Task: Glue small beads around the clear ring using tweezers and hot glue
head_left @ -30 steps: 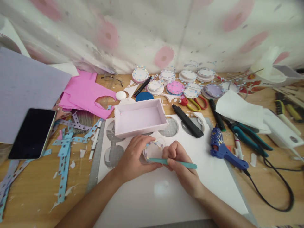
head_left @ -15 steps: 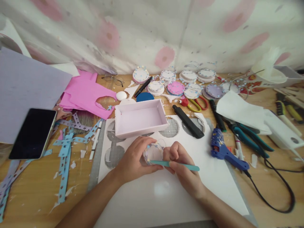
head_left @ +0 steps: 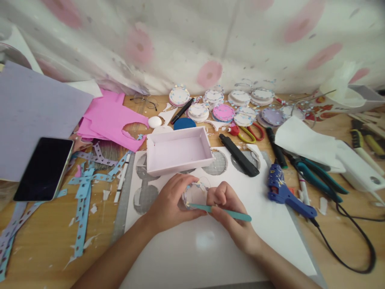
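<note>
Over the white sheet (head_left: 258, 237), my left hand (head_left: 168, 202) curls round the left side of a small round piece (head_left: 197, 194) edged with tiny coloured bits. My right hand (head_left: 230, 208) grips teal tweezers (head_left: 237, 215), whose tip touches the lower left edge of that piece. A thin wire loop rises at the piece's upper right, close to my right fingers. Just beyond my hands sits a pale pink open box (head_left: 180, 150). The far side of the round piece is partly hidden by my left fingers.
Decorated discs (head_left: 223, 112) line the back. On the right lie a blue glue gun (head_left: 281, 188) with its cable, pliers (head_left: 319, 176) and a black cutter (head_left: 239, 155). A phone (head_left: 43, 168), pink sheets (head_left: 111, 120) and punched strips (head_left: 82, 216) are on the left.
The tweezers' tip has shifted very slightly to the left on the round piece, and their back end has dipped a little. My left hand keeps its hold.
</note>
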Demonstrator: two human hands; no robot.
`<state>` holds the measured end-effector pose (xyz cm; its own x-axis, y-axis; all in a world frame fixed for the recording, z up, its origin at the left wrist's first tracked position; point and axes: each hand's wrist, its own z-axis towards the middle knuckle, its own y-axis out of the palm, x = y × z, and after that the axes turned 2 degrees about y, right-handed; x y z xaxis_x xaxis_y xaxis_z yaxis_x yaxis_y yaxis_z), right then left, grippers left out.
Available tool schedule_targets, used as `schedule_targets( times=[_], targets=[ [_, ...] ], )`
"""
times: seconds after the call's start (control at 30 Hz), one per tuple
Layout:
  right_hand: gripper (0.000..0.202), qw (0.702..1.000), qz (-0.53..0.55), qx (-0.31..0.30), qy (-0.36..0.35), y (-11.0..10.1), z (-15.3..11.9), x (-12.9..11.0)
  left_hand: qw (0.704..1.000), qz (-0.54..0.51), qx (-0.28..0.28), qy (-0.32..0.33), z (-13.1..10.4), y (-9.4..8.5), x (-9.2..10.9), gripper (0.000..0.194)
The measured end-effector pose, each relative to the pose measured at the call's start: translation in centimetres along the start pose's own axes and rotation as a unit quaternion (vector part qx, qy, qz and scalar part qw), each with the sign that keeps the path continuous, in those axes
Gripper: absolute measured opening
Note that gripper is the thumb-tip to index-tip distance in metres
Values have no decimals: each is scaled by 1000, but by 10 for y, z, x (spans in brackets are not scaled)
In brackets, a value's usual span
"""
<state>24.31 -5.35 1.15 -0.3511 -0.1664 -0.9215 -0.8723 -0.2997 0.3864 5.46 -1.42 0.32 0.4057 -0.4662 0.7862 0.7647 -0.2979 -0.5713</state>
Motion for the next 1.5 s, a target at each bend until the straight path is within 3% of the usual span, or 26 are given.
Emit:
schedule_targets(
  times=[0.67, 1.13, 1.4, 1.5],
  targets=[
    [19, 999, -29, -15, 13, 2, -2, -6, 1000, -3, 2, -10, 2, 0, 2, 53],
    [19, 999, -30, 19, -7, 2, -3, -2, 1000, -1, -1, -4, 2, -2, 3, 59],
    [24, 988, 35, 138, -54, -6, -3, -5, 1000, -1, -16, -22, 1, -3, 4, 68],
    [24, 984, 57, 147, -83, -10, 0, -13, 999, -8, -22, -22, -1, -4, 5, 84]
  ],
)
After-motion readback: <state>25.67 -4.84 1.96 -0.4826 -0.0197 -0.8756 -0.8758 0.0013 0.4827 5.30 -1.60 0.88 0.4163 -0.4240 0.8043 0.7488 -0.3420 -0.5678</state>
